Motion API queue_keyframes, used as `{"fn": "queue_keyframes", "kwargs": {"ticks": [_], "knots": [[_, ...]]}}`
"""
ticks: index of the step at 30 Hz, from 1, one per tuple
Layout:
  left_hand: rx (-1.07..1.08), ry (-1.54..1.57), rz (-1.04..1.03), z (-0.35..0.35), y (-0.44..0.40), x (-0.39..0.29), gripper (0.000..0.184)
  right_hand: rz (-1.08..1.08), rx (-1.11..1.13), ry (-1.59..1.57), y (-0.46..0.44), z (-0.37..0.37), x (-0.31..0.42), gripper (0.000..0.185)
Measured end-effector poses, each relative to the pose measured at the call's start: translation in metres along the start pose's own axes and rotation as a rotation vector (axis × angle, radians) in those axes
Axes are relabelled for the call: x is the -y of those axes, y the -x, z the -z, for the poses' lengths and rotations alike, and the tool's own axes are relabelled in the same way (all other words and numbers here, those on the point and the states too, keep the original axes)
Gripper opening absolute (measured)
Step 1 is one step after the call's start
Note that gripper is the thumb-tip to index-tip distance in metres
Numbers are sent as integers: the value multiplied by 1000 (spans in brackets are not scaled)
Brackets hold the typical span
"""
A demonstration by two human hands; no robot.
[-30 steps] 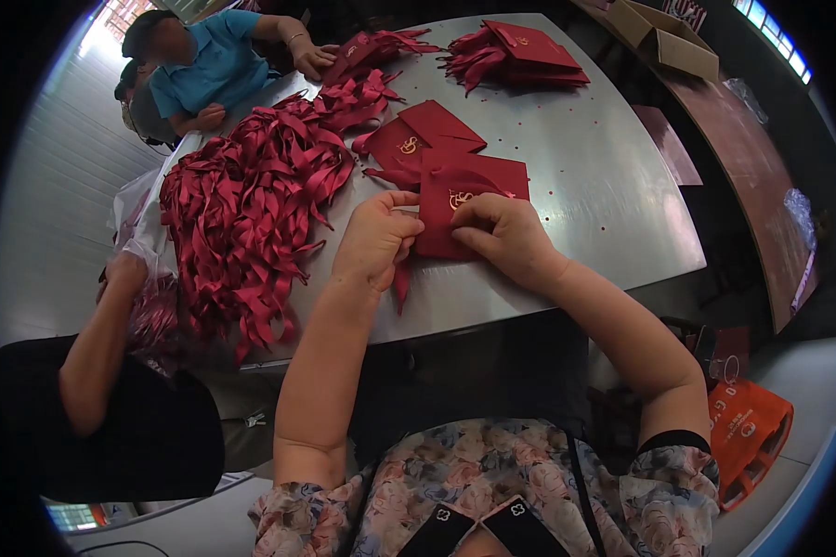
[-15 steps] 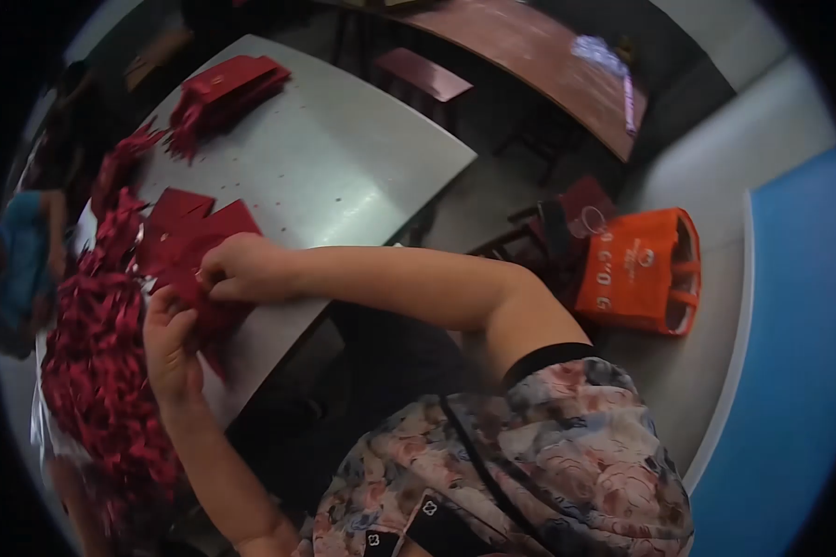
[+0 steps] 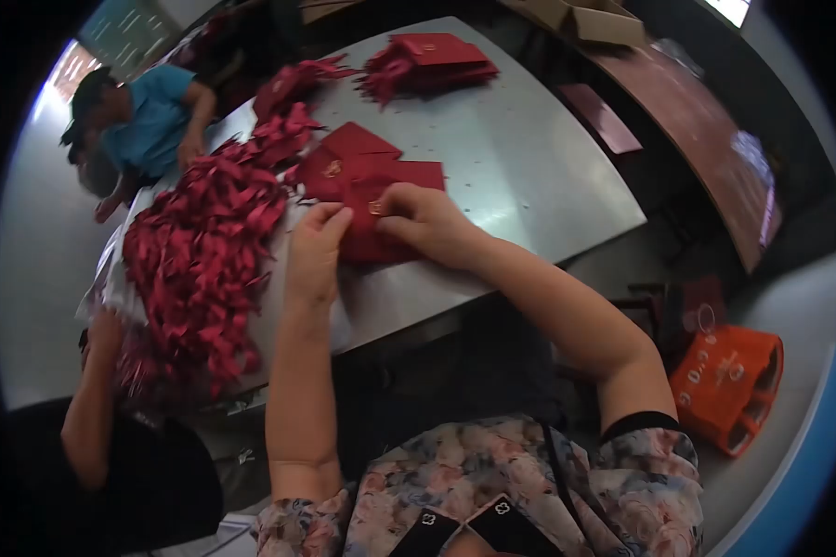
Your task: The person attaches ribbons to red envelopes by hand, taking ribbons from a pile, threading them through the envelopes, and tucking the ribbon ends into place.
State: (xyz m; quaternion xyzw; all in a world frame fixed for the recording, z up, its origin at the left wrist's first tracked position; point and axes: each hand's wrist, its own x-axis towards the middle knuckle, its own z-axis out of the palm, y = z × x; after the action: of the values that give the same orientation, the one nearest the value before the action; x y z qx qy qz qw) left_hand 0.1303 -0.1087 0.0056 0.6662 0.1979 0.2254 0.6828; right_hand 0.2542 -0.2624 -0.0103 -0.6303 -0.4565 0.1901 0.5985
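In the head view, the red bag [image 3: 370,245] lies on the table [image 3: 539,186], the ribbon heap [image 3: 209,232] at its nine o'clock. The left hand [image 3: 316,249] bunches its fingertips at the bag's nine-o'clock edge; the right hand [image 3: 429,225] curls over four o'clock; whether either grips, I cannot tell. Light fingertips should avoid creases.

A bright window [image 3: 731,10]; a long brown table [image 3: 695,136]; a light-reflecting metal table [image 3: 539,181].
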Motion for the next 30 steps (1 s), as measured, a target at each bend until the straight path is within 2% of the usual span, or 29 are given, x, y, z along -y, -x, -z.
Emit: {"fn": "queue_keyframes", "kwargs": {"ticks": [1,2,7,9,10,12,15,22,25,28,30], "knots": [[16,153,59,2,1,0,19,-81,30,-118,0,2,6,15],[45,178,97,4,4,-6,20,-178,54,-222,1,4,14,14],[25,226,173,5,13,-16,24,-188,11,-157,0,8,25,13],[31,178,170,11,12,-14,23,-102,63,57,-1,10,27,15],[44,126,169,13,12,-12,23,-104,67,59,-2,8,29,15],[24,99,177,11,15,-13,22,157,48,351,-2,4,34,13],[10,70,174,6,19,-17,22,267,76,528,0,-4,44,11],[-10,71,133,3,23,-14,17,298,171,807,-6,-17,49,10],[-3,52,78,3,23,-9,18,386,251,892,-10,-18,59,12],[-24,114,53,-2,25,-7,17,375,367,998,-12,-26,71,14],[-47,128,61,-4,26,-7,17,284,468,1105,-15,-31,78,13]]}}
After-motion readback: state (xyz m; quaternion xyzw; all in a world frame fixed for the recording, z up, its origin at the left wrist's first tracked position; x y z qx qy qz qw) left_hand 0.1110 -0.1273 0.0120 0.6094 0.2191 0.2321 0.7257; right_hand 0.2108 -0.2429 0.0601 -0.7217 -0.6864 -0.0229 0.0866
